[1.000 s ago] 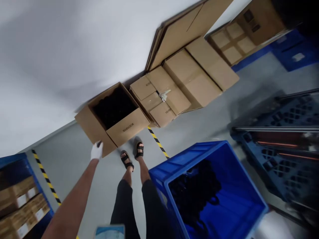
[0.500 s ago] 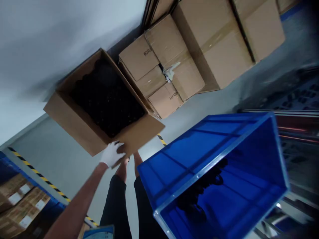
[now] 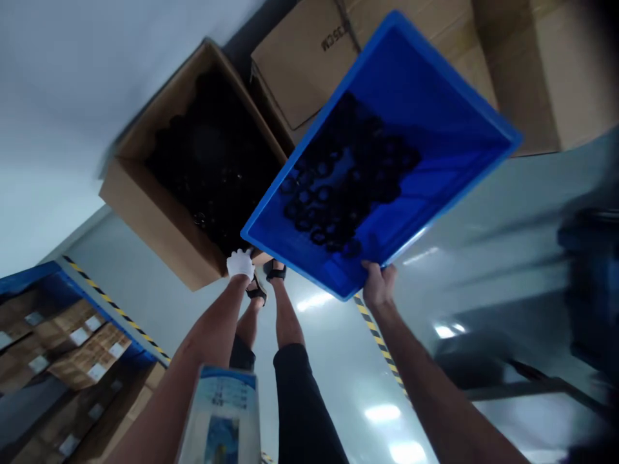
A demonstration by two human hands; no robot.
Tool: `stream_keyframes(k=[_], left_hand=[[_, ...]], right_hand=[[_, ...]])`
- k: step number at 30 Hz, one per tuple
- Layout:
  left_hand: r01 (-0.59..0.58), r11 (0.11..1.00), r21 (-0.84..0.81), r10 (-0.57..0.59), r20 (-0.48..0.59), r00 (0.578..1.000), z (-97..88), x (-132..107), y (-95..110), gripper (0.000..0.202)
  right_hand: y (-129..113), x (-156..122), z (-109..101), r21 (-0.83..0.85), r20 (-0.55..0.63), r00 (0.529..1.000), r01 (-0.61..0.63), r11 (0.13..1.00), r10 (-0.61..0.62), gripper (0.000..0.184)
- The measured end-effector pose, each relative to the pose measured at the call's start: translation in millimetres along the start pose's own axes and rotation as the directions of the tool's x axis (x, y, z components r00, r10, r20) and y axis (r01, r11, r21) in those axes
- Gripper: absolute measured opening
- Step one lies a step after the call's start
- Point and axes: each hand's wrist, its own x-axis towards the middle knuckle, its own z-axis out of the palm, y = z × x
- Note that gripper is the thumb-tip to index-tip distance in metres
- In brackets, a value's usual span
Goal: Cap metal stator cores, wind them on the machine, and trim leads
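A blue plastic crate [image 3: 435, 96] hangs tilted in the air over the floor, with several black ring-shaped parts [image 3: 338, 187] heaped in its lower end. My right hand [image 3: 378, 283], bare, grips the crate's near edge. My left hand [image 3: 240, 263], in a white glove, is at the crate's low left corner, right by the near rim of an open cardboard box [image 3: 155, 212]. That box is full of dark parts [image 3: 213, 161]. The crate's low corner overlaps the open box.
Sealed cardboard boxes [image 3: 294, 71] are stacked behind against the wall. A blue shelf with labelled cartons [image 3: 62, 335] is at lower left. Yellow-black tape [image 3: 377, 335] runs across the grey floor. My sandalled feet [image 3: 265, 280] stand beside the open box. A blurred dark cart [image 3: 585, 290] is at right.
The blue crate has risen from lower right and tipped towards the open box. My right hand has come into view on its edge. My left hand stayed near the box's front.
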Motion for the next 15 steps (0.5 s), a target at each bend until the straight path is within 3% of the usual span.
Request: stream_keyframes(k=[4,8,11,13,15], left_hand=[[0.061,0.996,0.071,-0.061,0.0,0.998,5.1,4,4,0.043],[0.042,0.992,0.115,-0.039,-0.021,0.999,16.5,9,-1,0.041],[0.007,0.991,0.137,-0.004,-0.02,1.0,23.3,11,-4,0.044],[-0.012,0.989,0.145,0.015,-0.018,1.0,25.4,11,-4,0.044],[-0.042,0.988,0.146,0.044,-0.013,0.999,25.5,9,-2,0.045]], right_hand=[[-12,57,3,-0.019,-0.024,0.999,-0.026,1.0,0.025,0.035],[-2,63,-20,0.037,-0.028,0.999,-0.045,0.998,0.046,0.045],[19,21,-27,0.082,-0.118,0.988,-0.086,0.993,0.095,0.06],[30,-30,-22,0.05,-0.156,0.981,-0.106,0.993,0.113,0.059],[31,-92,-7,-0.013,-0.092,0.992,-0.089,0.996,0.088,0.047]])
